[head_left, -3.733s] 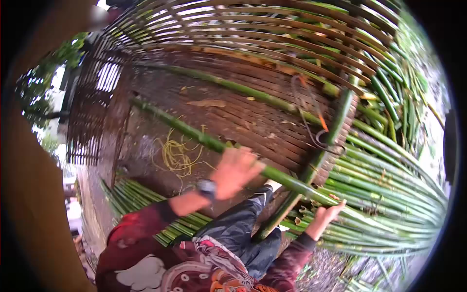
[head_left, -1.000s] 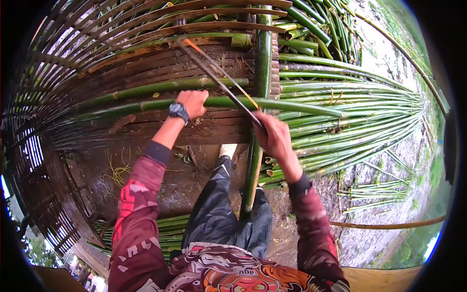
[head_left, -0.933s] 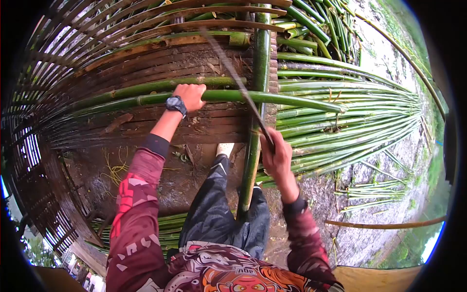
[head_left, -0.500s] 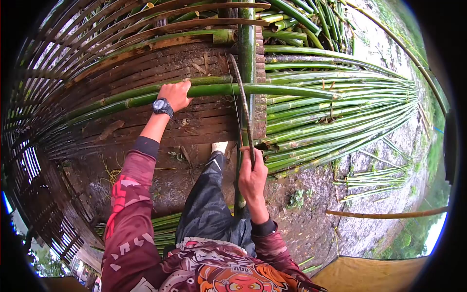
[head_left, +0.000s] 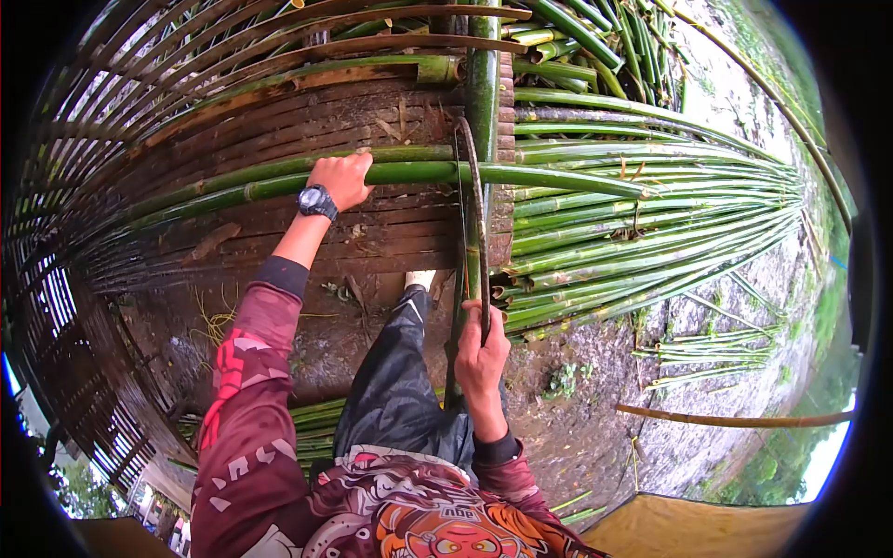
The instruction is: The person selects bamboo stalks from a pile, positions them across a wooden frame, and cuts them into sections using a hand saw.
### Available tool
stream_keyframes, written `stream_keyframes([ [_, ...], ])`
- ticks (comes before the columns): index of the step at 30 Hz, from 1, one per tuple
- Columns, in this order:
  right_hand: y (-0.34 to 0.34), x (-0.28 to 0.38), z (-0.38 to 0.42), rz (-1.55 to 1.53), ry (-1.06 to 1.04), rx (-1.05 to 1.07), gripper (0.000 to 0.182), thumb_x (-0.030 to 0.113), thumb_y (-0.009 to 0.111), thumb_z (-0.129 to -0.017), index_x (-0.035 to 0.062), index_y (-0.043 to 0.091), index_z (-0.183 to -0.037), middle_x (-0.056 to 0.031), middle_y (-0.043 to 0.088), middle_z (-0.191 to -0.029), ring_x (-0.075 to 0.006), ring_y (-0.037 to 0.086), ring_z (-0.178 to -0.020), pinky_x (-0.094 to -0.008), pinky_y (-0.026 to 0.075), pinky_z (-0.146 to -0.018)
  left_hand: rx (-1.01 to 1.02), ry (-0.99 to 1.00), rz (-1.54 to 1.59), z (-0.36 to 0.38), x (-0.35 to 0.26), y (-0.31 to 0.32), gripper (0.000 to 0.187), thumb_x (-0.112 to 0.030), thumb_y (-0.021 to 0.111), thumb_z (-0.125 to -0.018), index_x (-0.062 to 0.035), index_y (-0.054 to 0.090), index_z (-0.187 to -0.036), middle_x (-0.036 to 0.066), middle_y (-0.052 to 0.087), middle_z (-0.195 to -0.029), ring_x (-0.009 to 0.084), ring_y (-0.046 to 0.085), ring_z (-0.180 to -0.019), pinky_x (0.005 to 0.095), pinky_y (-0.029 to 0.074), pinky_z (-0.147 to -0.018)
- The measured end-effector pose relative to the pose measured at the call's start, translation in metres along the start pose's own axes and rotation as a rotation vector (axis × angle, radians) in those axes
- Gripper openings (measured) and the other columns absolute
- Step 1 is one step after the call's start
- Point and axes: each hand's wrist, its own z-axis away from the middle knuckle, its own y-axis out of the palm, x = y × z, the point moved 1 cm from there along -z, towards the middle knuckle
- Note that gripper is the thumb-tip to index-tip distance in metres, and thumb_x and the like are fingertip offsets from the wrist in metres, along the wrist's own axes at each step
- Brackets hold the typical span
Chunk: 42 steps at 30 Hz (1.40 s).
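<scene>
My left hand (head_left: 341, 180), with a watch at the wrist, is wrapped over a green bamboo pole (head_left: 549, 177) that lies crosswise in front of me. A second bamboo pole (head_left: 409, 155) runs just behind it and ends short near the saw. In my right hand (head_left: 482, 367) is the near end of a bow saw (head_left: 483, 244) with a curved frame. Its thin blade crosses the front pole to the right of my left hand. Under the pole, a thick bamboo bar (head_left: 485, 74) stretches away from me.
Brown bamboo slats (head_left: 391, 244) form a platform beneath the poles. Many long green bamboo poles (head_left: 642, 219) lie to the right, with a pile of cut bamboo (head_left: 595, 46) behind. Split strips (head_left: 279, 56) fan out on the left. A tan tarp (head_left: 688, 525) hangs at lower right.
The bow saw and my right hand have drawn back a little toward my body. My left hand keeps its hold on the pole. The whole view has shifted slightly.
</scene>
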Motion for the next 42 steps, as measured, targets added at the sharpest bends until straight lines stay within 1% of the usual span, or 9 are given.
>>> stream_keyframes([
  [11, -0.011, -0.018, -0.017, 0.241, -0.443, -0.17, 0.016, 0.013, 0.056, -0.106, 0.0034, 0.066, -0.112, -0.0062, 0.058, -0.071, -0.0108, 0.056, -0.062, -0.0299, 0.045, -0.056, -0.109, 0.027, 0.025, 0.004, -0.012, -0.001, 0.037, -0.036, 0.08, -0.08, -0.0101, 0.061, -0.099, 0.012, 0.074, -0.091, 0.0353, 0.072, -0.084, 0.0499, 0.057, -0.069],
  [12, -0.028, -0.017, -0.002, 0.05, -0.053, -0.092, 0.018, 0.013, 0.059, -0.102, 0.0033, 0.064, -0.116, -0.0184, 0.071, -0.093, -0.032, 0.073, -0.08, -0.0369, 0.055, -0.07, 0.084, -0.025, 0.033, 0.003, -0.026, -0.002, 0.035, -0.033, 0.079, -0.081, -0.0083, 0.06, -0.098, 0.014, 0.075, -0.092, 0.0363, 0.073, -0.086, 0.0499, 0.058, -0.071],
  [15, -0.072, -0.027, 0.027, 0.051, -0.075, -0.14, 0.021, 0.014, 0.057, -0.103, 0.0042, 0.061, -0.121, -0.0163, 0.071, -0.092, -0.0283, 0.072, -0.078, -0.0375, 0.054, -0.068, 0.086, 0.033, 0.197, 0.013, -0.085, 0.016, 0.037, -0.023, 0.078, -0.08, -0.004, 0.057, -0.103, 0.019, 0.073, -0.089, 0.0389, 0.073, -0.084, 0.0501, 0.059, -0.073],
  [16, -0.082, -0.029, 0.027, 0.07, -0.139, -0.181, 0.022, 0.015, 0.053, -0.104, 0.0031, 0.061, -0.12, 0.0017, 0.051, -0.068, -0.0077, 0.045, -0.058, -0.0273, 0.037, -0.053, 0.1, 0.041, 0.218, 0.02, -0.11, 0.018, 0.037, -0.023, 0.078, -0.08, -0.004, 0.057, -0.103, 0.019, 0.073, -0.089, 0.0389, 0.073, -0.084, 0.0501, 0.059, -0.073],
  [20, -0.113, -0.046, 0.022, 0.145, -0.109, -0.217, 0.021, 0.017, 0.053, -0.106, 0.0035, 0.063, -0.118, 0.0011, 0.051, -0.069, -0.0076, 0.046, -0.058, -0.0272, 0.037, -0.053, 0.12, 0.026, 0.259, 0.017, -0.167, 0.029, 0.042, -0.014, 0.078, -0.077, -0.0016, 0.052, -0.107, 0.021, 0.071, -0.092, 0.0406, 0.071, -0.089, 0.0495, 0.058, -0.078],
  [21, -0.117, -0.05, 0.021, 0.142, -0.051, -0.204, 0.022, 0.017, 0.052, -0.106, 0.0039, 0.063, -0.119, -0.0081, 0.061, -0.081, -0.0209, 0.058, -0.069, -0.0343, 0.046, -0.062, 0.075, 0.034, 0.234, 0.019, -0.173, 0.032, 0.045, -0.012, 0.08, -0.076, -0.0003, 0.052, -0.11, 0.021, 0.071, -0.094, 0.0391, 0.071, -0.091, 0.0475, 0.059, -0.08],
  [22, -0.119, -0.053, 0.021, 0.136, 0.008, -0.19, 0.022, 0.018, 0.052, -0.106, 0.0043, 0.063, -0.12, -0.0172, 0.071, -0.093, -0.0342, 0.071, -0.08, -0.0413, 0.054, -0.071, 0.104, 0.018, 0.218, 0.02, -0.175, 0.032, 0.044, -0.014, 0.08, -0.076, -0.0012, 0.053, -0.11, 0.02, 0.071, -0.096, 0.0374, 0.071, -0.094, 0.0465, 0.059, -0.082],
  [30, -0.111, -0.058, -0.007, 0.125, -0.011, -0.151, 0.021, 0.022, 0.053, -0.107, 0.0046, 0.063, -0.115, -0.0173, 0.068, -0.082, -0.036, 0.067, -0.07, -0.0432, 0.05, -0.062, 0.312, 0.026, 0.127, 0.024, -0.177, 0.021, 0.042, -0.045, 0.071, -0.081, -0.0053, 0.07, -0.094, 0.021, 0.075, -0.087, 0.0369, 0.075, -0.081, 0.0488, 0.061, -0.074],
  [42, -0.128, -0.066, 0.008, 0.172, -0.058, -0.107, 0.02, 0.021, 0.054, -0.107, 0.0051, 0.063, -0.112, -0.0192, 0.063, -0.077, -0.0297, 0.062, -0.063, -0.0421, 0.048, -0.061, 0.273, 0.016, 0.076, 0.027, -0.183, 0.026, 0.04, -0.046, 0.074, -0.082, -0.0076, 0.07, -0.092, 0.018, 0.075, -0.085, 0.0353, 0.075, -0.081, 0.0472, 0.061, -0.073],
])
